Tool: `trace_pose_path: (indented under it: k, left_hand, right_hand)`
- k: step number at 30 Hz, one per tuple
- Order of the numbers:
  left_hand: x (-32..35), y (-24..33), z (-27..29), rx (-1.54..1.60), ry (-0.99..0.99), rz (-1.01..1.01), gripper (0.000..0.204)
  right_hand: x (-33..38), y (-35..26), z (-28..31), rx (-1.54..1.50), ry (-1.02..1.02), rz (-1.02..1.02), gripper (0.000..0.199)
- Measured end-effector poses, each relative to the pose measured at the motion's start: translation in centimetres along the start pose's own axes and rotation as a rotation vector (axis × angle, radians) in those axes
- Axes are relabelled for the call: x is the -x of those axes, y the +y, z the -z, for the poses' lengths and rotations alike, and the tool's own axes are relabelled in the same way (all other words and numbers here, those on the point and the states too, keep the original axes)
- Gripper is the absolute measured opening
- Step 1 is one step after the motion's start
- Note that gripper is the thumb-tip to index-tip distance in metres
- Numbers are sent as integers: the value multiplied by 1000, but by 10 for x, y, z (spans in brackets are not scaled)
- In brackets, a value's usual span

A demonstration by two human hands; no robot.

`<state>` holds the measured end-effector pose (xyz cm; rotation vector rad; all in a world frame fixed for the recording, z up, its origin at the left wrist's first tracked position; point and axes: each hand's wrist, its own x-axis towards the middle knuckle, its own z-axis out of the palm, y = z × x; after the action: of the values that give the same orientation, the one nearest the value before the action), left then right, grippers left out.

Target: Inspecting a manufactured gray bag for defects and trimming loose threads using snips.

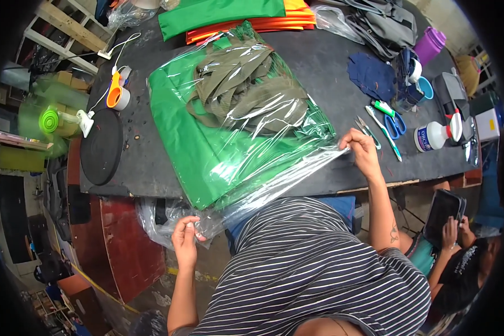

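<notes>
A large clear plastic bag (263, 178) lies on the dark table, with folded green fabric (173, 120) and a heap of olive webbing straps (235, 78) inside it. My left hand (187, 235) pinches the bag's edge at its lower left corner, just off the table's front edge. The other end of that edge is pinched in my right hand (359, 150), so the plastic stretches in a slanted line between both hands. Close to my right hand lie scissors with a metal blade (365, 127), a toothbrush-like white and blue tool (387, 140) and blue-handled scissors (396, 126).
Green and orange folded fabric (229, 19) is stacked at the back. A black round disc (101, 148), an orange tape roll (117, 98) and a blurred green fan (49, 120) are on the left. A white spray bottle (431, 136) and a purple tumbler (429, 45) stand right. Another person holds a tablet (443, 215).
</notes>
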<state>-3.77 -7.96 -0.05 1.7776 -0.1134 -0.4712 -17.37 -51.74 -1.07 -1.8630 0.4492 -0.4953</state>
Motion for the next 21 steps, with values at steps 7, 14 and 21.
trace_pose_path:
  k: [7, 14, 21]
  left_hand:
    - [2, 12, 5, -365, -177, -232, 37]
    - [1, 19, -1, -583, 26, -402, 20]
    - [-26, 10, -9, -116, 102, -462, 28]
  right_hand:
    - [1, -34, 18, 129, -286, -90, 42]
    - [-9, -12, 13, 132, -146, 3, 20]
    - [-32, 20, -16, -339, 42, 135, 26]
